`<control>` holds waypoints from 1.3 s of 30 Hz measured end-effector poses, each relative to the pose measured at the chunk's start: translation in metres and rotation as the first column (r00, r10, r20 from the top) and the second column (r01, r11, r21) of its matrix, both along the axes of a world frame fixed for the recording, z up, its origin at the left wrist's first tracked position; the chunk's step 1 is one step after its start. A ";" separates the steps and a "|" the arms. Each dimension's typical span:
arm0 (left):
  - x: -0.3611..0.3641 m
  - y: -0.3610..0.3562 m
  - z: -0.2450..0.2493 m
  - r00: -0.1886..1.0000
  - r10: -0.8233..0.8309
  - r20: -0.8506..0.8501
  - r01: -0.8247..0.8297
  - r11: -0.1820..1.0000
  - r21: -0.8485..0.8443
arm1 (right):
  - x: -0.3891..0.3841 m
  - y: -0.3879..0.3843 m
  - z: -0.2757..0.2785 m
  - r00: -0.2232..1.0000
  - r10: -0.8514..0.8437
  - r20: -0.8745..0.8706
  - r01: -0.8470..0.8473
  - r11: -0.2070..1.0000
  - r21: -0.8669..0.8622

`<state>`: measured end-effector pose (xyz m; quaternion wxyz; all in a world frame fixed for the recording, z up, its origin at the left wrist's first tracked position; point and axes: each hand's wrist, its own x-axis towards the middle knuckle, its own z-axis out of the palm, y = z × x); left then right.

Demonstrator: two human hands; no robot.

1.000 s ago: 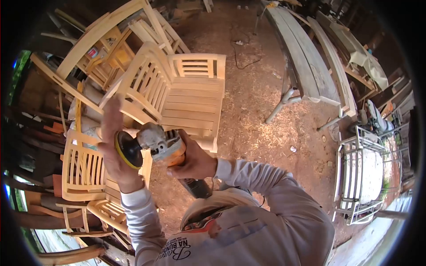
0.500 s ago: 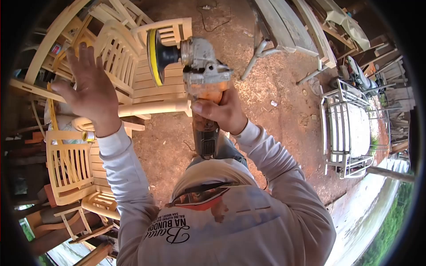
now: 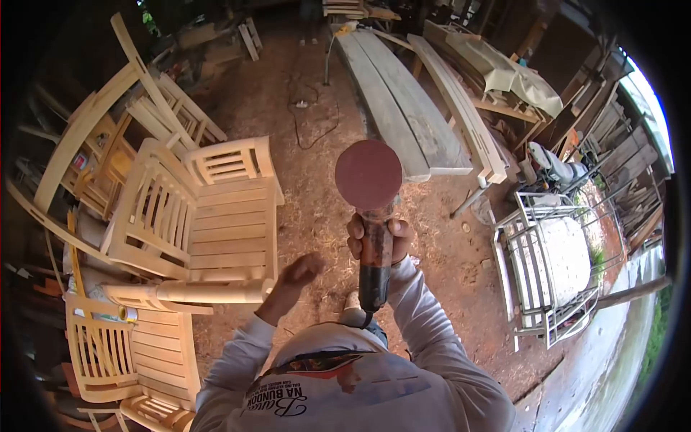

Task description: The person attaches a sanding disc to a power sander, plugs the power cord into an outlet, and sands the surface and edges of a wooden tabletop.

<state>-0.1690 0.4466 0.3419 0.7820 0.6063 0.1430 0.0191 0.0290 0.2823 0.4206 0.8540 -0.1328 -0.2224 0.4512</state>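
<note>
My right hand (image 3: 381, 236) is wrapped around the orange and black body of an angle grinder (image 3: 376, 255) held upright before my torso. Its round, reddish-brown sanding disc (image 3: 368, 175) faces me and hides the grinder's head. My left hand (image 3: 295, 282) hangs in the air left of the grinder, apart from it. Its fingers are loosely bent and somewhat blurred, and I see nothing in them. The nearest thing on that side is a pale slatted wooden chair (image 3: 232, 234).
Below that chair stands another slatted wooden seat (image 3: 162, 349) with a yellow tape roll (image 3: 128, 314) on it. Long grey planks (image 3: 396, 101) lie on supports ahead. A metal-railed cart (image 3: 551, 259) is at right. A cord (image 3: 317, 144) lies on the dirt floor (image 3: 309, 191).
My right hand has turned the grinder so that its disc now faces me. My left hand, formerly raised with spread fingers, has come down and inward. The view has tilted up, showing more planks.
</note>
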 end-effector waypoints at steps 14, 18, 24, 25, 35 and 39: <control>0.226 -0.050 0.080 0.998 -0.039 -0.039 0.029 0.969 -0.246 | 0.171 0.017 0.002 0.843 -0.070 0.533 0.319 0.863 -0.392; 0.264 0.006 0.095 0.990 0.109 0.087 -0.094 0.982 -0.164 | 0.194 0.029 -0.027 0.875 0.191 0.444 0.027 0.898 -0.440; 0.328 0.140 0.117 0.888 0.332 0.318 -0.196 0.899 -0.392 | 0.203 0.111 -0.132 0.463 0.636 0.618 -0.034 0.709 -0.704; 0.334 0.168 0.123 0.870 0.362 0.335 -0.225 0.896 -0.383 | 0.215 0.131 -0.155 0.341 0.634 0.694 0.114 0.705 -0.700; 0.361 0.438 0.215 0.605 0.537 0.587 -0.454 0.839 -0.300 | 0.337 0.276 -0.329 0.378 0.817 0.435 0.530 0.193 -0.825; 0.350 0.521 0.246 0.533 0.503 0.681 -0.539 0.822 -0.185 | 0.390 0.369 -0.296 0.749 0.454 0.482 0.407 0.257 -0.876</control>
